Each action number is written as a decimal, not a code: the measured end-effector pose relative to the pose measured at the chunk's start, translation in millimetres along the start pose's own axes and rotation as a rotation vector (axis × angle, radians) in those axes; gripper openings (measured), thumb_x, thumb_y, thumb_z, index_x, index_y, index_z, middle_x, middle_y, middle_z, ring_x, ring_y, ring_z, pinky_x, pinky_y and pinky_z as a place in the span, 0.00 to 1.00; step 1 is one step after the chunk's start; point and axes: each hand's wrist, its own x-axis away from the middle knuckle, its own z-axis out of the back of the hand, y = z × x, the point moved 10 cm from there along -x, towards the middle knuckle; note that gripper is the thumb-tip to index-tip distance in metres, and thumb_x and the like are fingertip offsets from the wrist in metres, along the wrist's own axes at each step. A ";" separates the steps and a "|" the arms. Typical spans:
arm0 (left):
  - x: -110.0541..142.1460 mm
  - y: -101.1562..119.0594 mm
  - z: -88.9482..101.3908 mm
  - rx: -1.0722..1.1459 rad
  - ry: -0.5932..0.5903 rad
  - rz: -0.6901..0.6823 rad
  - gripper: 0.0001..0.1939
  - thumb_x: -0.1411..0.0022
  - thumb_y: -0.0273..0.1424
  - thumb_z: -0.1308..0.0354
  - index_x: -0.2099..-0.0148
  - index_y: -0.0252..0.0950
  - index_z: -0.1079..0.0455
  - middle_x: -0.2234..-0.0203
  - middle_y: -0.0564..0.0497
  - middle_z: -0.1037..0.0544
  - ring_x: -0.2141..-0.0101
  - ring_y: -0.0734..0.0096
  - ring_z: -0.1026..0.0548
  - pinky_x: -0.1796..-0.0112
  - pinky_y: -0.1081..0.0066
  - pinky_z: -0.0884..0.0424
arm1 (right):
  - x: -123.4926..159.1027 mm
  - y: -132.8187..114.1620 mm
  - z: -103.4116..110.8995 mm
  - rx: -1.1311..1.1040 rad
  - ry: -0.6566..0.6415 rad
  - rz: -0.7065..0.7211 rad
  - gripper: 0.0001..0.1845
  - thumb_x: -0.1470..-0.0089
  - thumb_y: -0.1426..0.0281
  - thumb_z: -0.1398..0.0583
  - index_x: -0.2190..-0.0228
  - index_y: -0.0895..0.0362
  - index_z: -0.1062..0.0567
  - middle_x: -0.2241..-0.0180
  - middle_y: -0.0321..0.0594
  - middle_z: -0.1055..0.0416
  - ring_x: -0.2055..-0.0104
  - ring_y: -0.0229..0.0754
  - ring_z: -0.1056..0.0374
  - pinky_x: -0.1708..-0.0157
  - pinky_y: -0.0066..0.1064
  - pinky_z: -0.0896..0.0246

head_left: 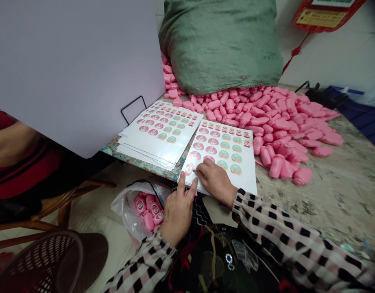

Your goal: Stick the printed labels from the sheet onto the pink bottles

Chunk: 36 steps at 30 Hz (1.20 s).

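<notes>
1. Clock centred mid-view. 9 o'clock, far left: another person's red-and-black striped clothing [25, 175], partly cut off.
2. 8 o'clock: brown perforated plastic basket [76, 244], low by the floor.
3. 10 o'clock: large smooth grey panel [77, 69], standing between the two workplaces; likely a divider.
4. Between 7 and 8: translucent white plastic bag [123, 205], below the surface edge, holding pink plastic bottles with oval labels [148, 221]. Mouth faces up, near the left hand, presumably for easy drop-in.
5. 10 o'clock, near centre: loose stack of white printed sticker sheets [163, 149], fanned on the surface, probably kept aside as spares.
6. 6 o'clock: left hand [179, 209], index and middle fingers apart, tips at the near-left corner of the sheet in use, seemingly steadying it. Bit of pink under the fingers; can't tell if that grip is clamped on it.
7. 4 o'clock: right hand [216, 179] over the near edge, fingertips bunched beside the pink oval label [189, 169] at the sheet's lower left. Can't tell if the grip has its edge.
8. 3 o'clock: white sheet of pink and green labels [250, 173], flat before both hands, for close work.
9. 1 o'clock: bulging green woven sack [224, 44].
10. Between 2 and 3: heap of plain pink plastic bottles [267, 118], within right-side reach, on the worn mottled surface [336, 195].
</notes>
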 end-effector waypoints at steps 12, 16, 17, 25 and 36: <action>0.9 -3.4 -5.3 -0.038 -0.021 0.049 0.28 0.36 0.29 0.55 0.35 0.49 0.53 0.37 0.31 0.55 0.66 0.65 0.25 0.66 0.64 0.30 | 3.2 -7.7 0.6 -0.107 0.001 0.051 0.07 0.43 0.71 0.48 0.66 0.55 0.30 0.65 0.38 0.36 0.65 0.37 0.38 0.67 0.27 0.47; 0.4 -3.3 -2.9 -0.045 -0.016 0.048 0.28 0.36 0.29 0.55 0.35 0.49 0.53 0.37 0.32 0.54 0.67 0.67 0.25 0.67 0.66 0.30 | 3.2 -8.9 0.9 -0.124 -0.017 0.060 0.08 0.43 0.71 0.49 0.66 0.56 0.30 0.65 0.39 0.36 0.65 0.37 0.38 0.66 0.26 0.47; 0.4 -3.4 -2.4 -0.046 -0.015 0.047 0.28 0.36 0.29 0.55 0.36 0.48 0.53 0.37 0.31 0.54 0.68 0.67 0.25 0.67 0.66 0.30 | 3.1 -9.3 1.2 -0.130 -0.020 0.065 0.09 0.42 0.71 0.49 0.66 0.56 0.30 0.65 0.39 0.36 0.65 0.37 0.38 0.66 0.26 0.47; 1.9 -2.0 -4.2 -0.083 -0.021 0.032 0.30 0.36 0.29 0.54 0.34 0.48 0.57 0.37 0.31 0.55 0.68 0.68 0.25 0.67 0.66 0.30 | 0.4 -9.1 -1.6 -0.250 -0.030 0.065 0.10 0.41 0.70 0.49 0.67 0.57 0.29 0.66 0.39 0.35 0.64 0.36 0.38 0.64 0.25 0.46; 2.4 -2.6 -3.3 -0.123 -0.012 0.030 0.30 0.36 0.29 0.55 0.34 0.49 0.59 0.37 0.31 0.54 0.69 0.68 0.26 0.68 0.66 0.31 | -1.2 1.4 -6.1 -0.390 -0.004 -0.027 0.06 0.43 0.70 0.46 0.69 0.57 0.29 0.68 0.37 0.33 0.64 0.36 0.38 0.64 0.26 0.47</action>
